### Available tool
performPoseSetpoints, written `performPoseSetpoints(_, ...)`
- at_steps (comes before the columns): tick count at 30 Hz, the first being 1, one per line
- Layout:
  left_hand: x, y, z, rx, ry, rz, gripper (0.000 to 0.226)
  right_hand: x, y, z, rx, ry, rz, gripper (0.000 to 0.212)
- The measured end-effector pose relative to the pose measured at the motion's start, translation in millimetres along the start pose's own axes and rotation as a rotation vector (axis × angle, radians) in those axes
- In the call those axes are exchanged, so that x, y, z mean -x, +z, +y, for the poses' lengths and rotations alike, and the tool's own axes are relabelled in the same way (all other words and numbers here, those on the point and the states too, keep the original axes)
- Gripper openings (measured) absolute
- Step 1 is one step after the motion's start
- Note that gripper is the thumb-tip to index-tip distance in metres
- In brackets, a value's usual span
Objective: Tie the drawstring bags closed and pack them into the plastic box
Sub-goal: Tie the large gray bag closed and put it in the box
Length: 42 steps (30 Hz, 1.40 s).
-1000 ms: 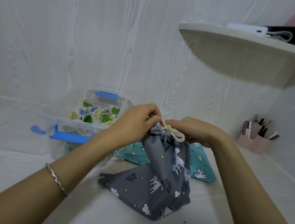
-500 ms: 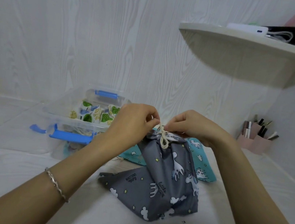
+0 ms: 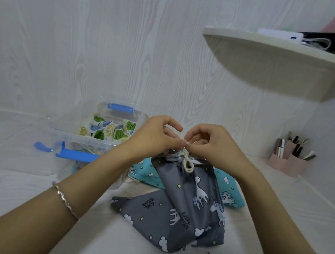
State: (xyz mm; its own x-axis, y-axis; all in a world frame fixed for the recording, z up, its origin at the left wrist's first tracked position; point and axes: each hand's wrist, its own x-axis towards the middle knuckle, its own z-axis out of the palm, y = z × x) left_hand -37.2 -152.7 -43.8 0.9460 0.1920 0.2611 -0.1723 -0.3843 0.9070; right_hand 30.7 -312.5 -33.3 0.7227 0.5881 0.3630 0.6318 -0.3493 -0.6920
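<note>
hands: left hand (image 3: 156,135) and right hand (image 3: 211,145) are each pinching the cream cord (image 3: 188,166), likely pulling the knot tight | grey bag (image 3: 183,206) is standing on the bench (image 3: 25,184), top facing up for tying | plastic box (image 3: 62,133) is sitting open nearby, ready for it

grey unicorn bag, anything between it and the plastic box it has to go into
Nothing tall. The left forearm crosses the gap between the grey bag and the plastic box, and the teal bag lies flat behind the grey one, its end by the box's right corner. Lifting the bag over it should clear.
</note>
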Motion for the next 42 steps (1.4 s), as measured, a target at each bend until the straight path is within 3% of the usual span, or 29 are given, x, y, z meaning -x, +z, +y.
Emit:
performPoseSetpoints(5,-1,1,8,0.033,-0.115,-0.075,0.036,7,5,-1,0.190,-0.095,0.071,0.019)
performPoseSetpoints(9,2,4,9,-0.060,-0.024,-0.071,0.026,7,3,-3,0.142,-0.006,0.065,0.010)
performPoseSetpoints(12,4,7,11,-0.213,0.091,-0.023,0.015,4,5,-1,-0.075,0.150,0.082,0.019)
performPoseSetpoints(14,5,9,14,-0.298,0.148,0.000,0.008,0,7,3,-0.333,0.313,0.073,0.012)
performPoseSetpoints(15,5,9,16,-0.341,0.179,0.008,0.006,-1,6,5,-0.476,0.398,0.020,0.005)
performPoseSetpoints(17,4,9,20,-0.425,0.244,0.012,0.008,-4,4,10,-0.723,0.527,-0.154,0.017)
performPoseSetpoints(21,3,5,23,-0.505,0.295,0.013,0.009,-8,0,15,-0.831,0.535,-0.303,0.042)
performPoseSetpoints(26,2,5,23,-0.514,0.353,-0.008,0.010,-6,-6,16,-0.888,0.477,-0.387,0.039)
performPoseSetpoints(30,-1,1,20,-0.458,0.307,-0.061,0.008,-1,-5,11,-0.718,0.358,-0.225,0.003)
performPoseSetpoints(34,-3,0,15,-0.409,0.210,-0.104,0.013,7,0,7,-0.350,0.191,-0.022,0.015)
performPoseSetpoints(38,-2,-1,15,-0.287,0.128,-0.134,0.030,11,6,7,-0.210,0.035,0.235,0.017)
performPoseSetpoints(42,-6,0,15,-0.142,-0.046,-0.105,0.031,13,8,7,-0.058,-0.130,0.276,0.012)
